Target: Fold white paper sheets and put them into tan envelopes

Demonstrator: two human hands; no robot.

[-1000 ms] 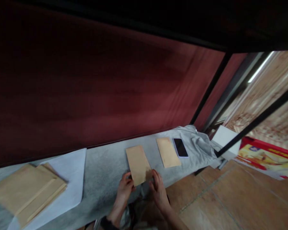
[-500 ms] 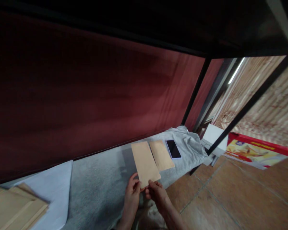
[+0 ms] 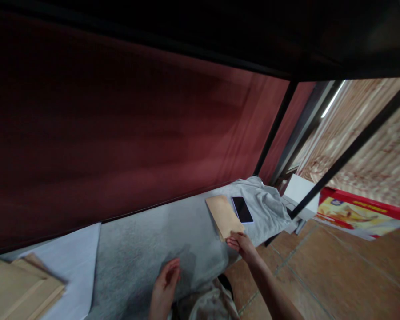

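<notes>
My right hand [image 3: 240, 243] pinches the near edge of a flat brown paper envelope [image 3: 224, 215]. This envelope lies over another brown one, whose left edge barely shows beneath it. Just right of them a smartphone [image 3: 242, 210] rests with its dark screen up. Over the grey cloth, nearer to me, my left hand [image 3: 167, 279] is loosely curled with a gap between thumb and fingers, and nothing shows in it. At the far left lies a stack of brown envelopes [image 3: 20, 289], partly on a white sheet [image 3: 76, 262].
Grey cloth [image 3: 136, 244] covers the narrow bench. A dark red panel [image 3: 136, 146] runs behind it. Black frame posts [image 3: 276, 129] stand at the right end. Beyond them are a white box [image 3: 300, 191], a red and yellow carton [image 3: 360, 213] and floor tiles [image 3: 306, 284].
Both hands held the envelope before; my right hand has carried it right onto the other envelope. My left hand has let go and moved left and down.
</notes>
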